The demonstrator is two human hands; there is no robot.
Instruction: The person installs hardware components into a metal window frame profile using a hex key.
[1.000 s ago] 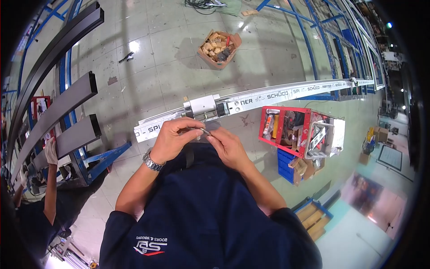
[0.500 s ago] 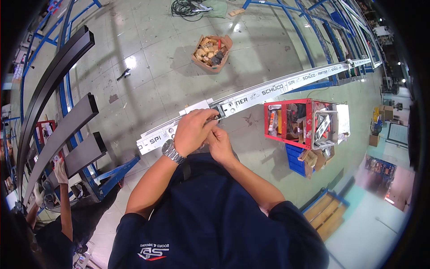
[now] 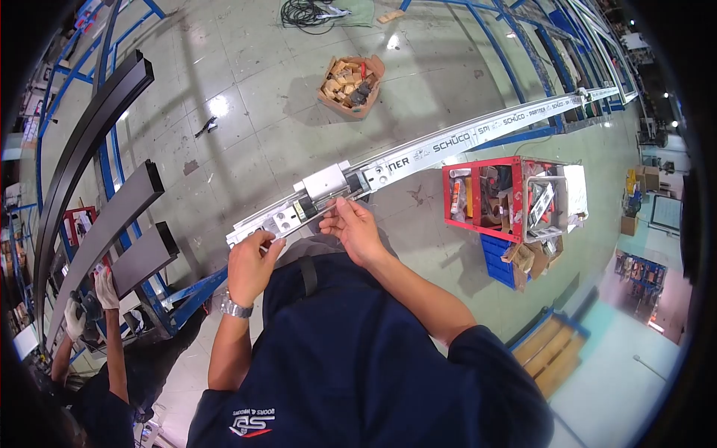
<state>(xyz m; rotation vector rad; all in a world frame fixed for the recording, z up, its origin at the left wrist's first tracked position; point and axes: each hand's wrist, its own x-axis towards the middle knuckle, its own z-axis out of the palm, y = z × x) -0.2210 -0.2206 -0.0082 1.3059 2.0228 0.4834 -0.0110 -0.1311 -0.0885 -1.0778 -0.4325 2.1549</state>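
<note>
A long aluminium profile with printed protective film lies across in front of me, rising to the right. A silver block sits on its far side, near black fittings and a plate with round holes. My left hand, a metal watch on its wrist, has its fingers bent over the profile's near edge at the left end. My right hand is at the cut-out section below the silver block, thumb and index finger pressed together. What lies between those fingertips is too small to make out.
A red crate of supplies stands right, a blue bin below it. A cardboard box of small pieces sits on the floor ahead. Dark curved profiles rest left, near a co-worker's gloved hand. Blue racks stand behind.
My hands have separated. The left moved left and down to the profile's end, uncovering the silver block and black fittings; the right stays at the cut-out section, slightly shifted.
</note>
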